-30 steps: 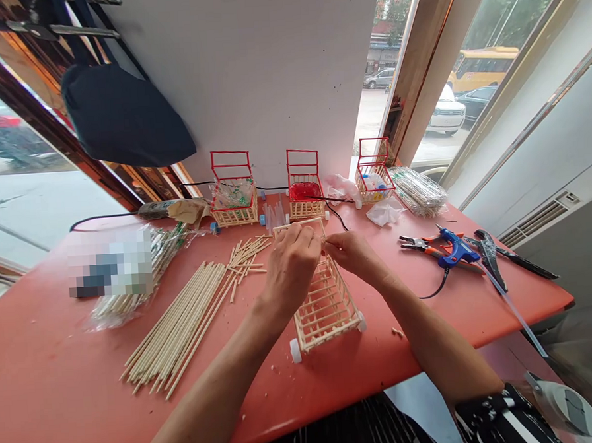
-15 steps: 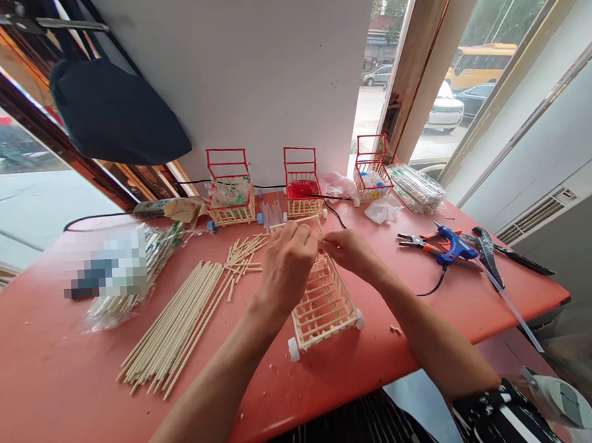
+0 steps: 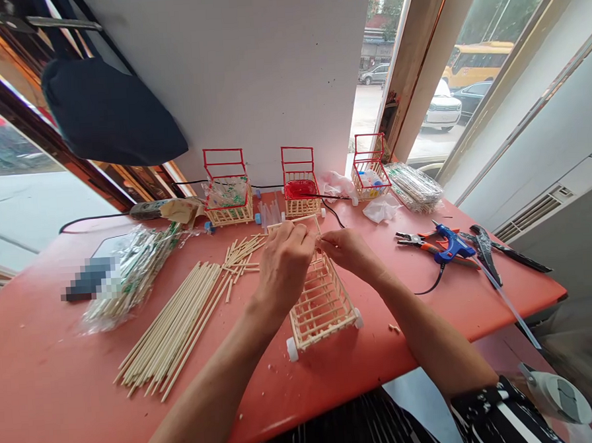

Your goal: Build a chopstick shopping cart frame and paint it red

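Note:
A small cart built of bare wooden sticks (image 3: 323, 306) stands on the table in front of me, white caps as its wheels. My left hand (image 3: 285, 262) is closed around the upright stick frame (image 3: 303, 222) at the cart's far end, its knuckles covering part of it. Close beside it, my right hand (image 3: 350, 252) pinches at the right side of that frame. Whatever is between the right fingertips is too small and hidden to name. Left of the cart lie a bundle of long wooden sticks (image 3: 172, 327) and several short cut sticks (image 3: 245, 250).
Three red-topped stick carts (image 3: 228, 202) line the wall, one holding a red dish (image 3: 301, 188) with a brush. Pliers (image 3: 416, 240), a blue glue gun (image 3: 453, 243) and a black-handled tool (image 3: 521, 257) lie right. Bagged sticks (image 3: 135, 276) and a phone (image 3: 88, 280) lie left.
The view has shifted very slightly. Both hands keep their places at the cart's upright frame, and the cart has not visibly moved on the table.

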Demonstrator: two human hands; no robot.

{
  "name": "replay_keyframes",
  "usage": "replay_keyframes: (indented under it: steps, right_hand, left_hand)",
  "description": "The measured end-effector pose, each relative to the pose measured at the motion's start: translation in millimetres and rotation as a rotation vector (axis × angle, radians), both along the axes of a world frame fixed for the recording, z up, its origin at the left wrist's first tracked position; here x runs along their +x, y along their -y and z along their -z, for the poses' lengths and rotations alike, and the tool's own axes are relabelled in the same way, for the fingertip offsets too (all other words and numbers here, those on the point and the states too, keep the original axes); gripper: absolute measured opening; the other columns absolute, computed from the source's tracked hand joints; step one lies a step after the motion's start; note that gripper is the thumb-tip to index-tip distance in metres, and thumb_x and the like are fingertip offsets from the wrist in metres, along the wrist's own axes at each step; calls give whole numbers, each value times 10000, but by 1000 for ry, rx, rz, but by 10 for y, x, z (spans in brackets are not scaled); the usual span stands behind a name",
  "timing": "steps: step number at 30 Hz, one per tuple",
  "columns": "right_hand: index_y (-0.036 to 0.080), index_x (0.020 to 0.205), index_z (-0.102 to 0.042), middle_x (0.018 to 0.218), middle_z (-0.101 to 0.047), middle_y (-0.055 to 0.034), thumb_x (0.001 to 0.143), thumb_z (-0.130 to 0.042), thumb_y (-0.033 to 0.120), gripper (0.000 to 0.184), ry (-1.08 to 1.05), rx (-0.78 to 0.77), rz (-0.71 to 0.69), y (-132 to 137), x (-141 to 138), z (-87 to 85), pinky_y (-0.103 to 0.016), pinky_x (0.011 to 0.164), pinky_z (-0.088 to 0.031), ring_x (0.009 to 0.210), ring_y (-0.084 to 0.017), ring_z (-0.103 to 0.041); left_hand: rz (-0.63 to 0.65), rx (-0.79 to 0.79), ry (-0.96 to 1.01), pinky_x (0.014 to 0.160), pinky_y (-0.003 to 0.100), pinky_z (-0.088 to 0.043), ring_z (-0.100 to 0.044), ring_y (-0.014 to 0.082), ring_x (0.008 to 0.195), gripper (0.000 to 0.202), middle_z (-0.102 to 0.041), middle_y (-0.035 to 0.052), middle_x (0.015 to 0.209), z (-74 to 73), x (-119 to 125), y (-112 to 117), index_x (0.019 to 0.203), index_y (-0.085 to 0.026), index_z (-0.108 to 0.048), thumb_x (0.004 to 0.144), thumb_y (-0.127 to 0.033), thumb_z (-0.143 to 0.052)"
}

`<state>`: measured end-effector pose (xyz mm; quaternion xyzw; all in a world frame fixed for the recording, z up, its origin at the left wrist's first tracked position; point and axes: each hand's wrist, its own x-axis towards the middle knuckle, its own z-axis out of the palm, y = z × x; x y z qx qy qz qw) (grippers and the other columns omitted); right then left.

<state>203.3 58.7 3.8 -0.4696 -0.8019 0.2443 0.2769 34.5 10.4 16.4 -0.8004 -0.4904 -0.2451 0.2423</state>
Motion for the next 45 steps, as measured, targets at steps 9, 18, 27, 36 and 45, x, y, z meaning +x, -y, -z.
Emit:
replay_keyframes:
  steps: [9, 18, 27, 36, 45]
  right_hand:
    - [177, 581, -521, 546, -397, 46, 920, -534, 274, 353, -8, -6, 13, -10, -3, 24, -278, 583, -232, 581, -104, -335]
    - [181, 557, -479, 541, -354, 52, 916, -533, 257, 371, -4, 13, 12, 4, -4, 5, -273, 575, -228, 580, -101, -325]
    - [143, 719, -735, 579, -558, 20, 970, -571, 273, 327, 1, -23, 25, 10, 6, -10, -253, 601, -294, 591, -108, -426]
    - [135, 775, -787, 666, -683, -25, 976, -570, 280, 329, -5, -60, 47, -22, 32, -25, -240, 646, -378, 647, -129, -557]
    - [130, 816, -810, 688, -716, -36, 966, -580, 305, 326, -12, -42, 64, -67, 69, -7, -242, 631, -385, 645, -140, -570]
  left_hand:
    - [20, -1, -23, 758, 371, -476, -642, 262, 883, 271, -748, 104, 941, -6, -7, -8, 860, -154, -736, 998, -76, -516]
    - [7, -19, 12, 795, 377, -508, -660, 267, 926, 274, -758, 110, 993, 1, 10, 12, 907, -155, -753, 988, -68, -506]
    - [70, 92, 504, 908, 368, -549, -699, 230, 973, 228, -789, 75, 1040, -250, -257, 119, 1080, -214, -787, 1027, -217, -565]
    - [-70, -351, 1105, 739, 282, -558, -693, 187, 792, 234, -797, 40, 925, -189, -642, -15, 938, -206, -830, 879, -366, -668]
    - [-7, -779, 1362, 510, 227, -474, -566, 137, 626, 468, -700, 37, 758, -59, -669, -98, 908, -180, -832, 651, -572, -838]
